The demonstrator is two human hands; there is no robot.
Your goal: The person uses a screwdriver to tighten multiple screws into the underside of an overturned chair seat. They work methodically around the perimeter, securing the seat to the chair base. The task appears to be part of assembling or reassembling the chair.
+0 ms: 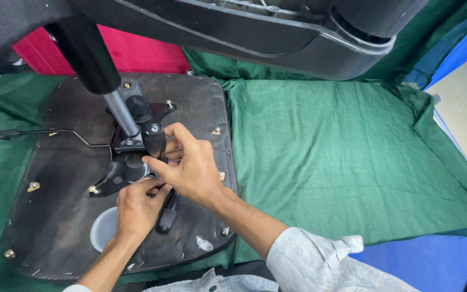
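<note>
Surface: green cloth (325, 157) covers the worktop, with a blue sheet (422, 259) at 5 o'clock and a red panel (131, 51) at 12 o'clock.
Seat base: upside-down chair seat (55, 216), dark underside up, lies on the cloth at 9 o'clock; the black metal mechanism plate (115, 172) sits on its middle.
Step in hand: I judge I'm fixing the plate to the seat, working a fastener at its lower right corner.
Right hand: my right hand (193, 167) reaches over the plate; its fingers are curled around the black knob (154, 139) of a tool or lever, thumb and forefinger pinched near the plate edge.
Left hand: my left hand (136, 208) comes up from 6 o'clock, fingers closed narrow on something small right under the right hand, just above a black handle (167, 216) lying on the seat.
Nearby: white round cup (104, 230) touching my left wrist side; thin lever rod (55, 132) runs out to 9 o'clock; grey gas cylinder (120, 111) rises toward 11 o'clock.
Next move calls for: steady alignment at the hole and a firm turn, as I read it.
Hard to make out: the fastener itself is hidden under my fingers; I cannot tell whether knob and handle are one tool. Big black chair part (277, 38) at 12 o'clock is cut off by the frame.
</note>
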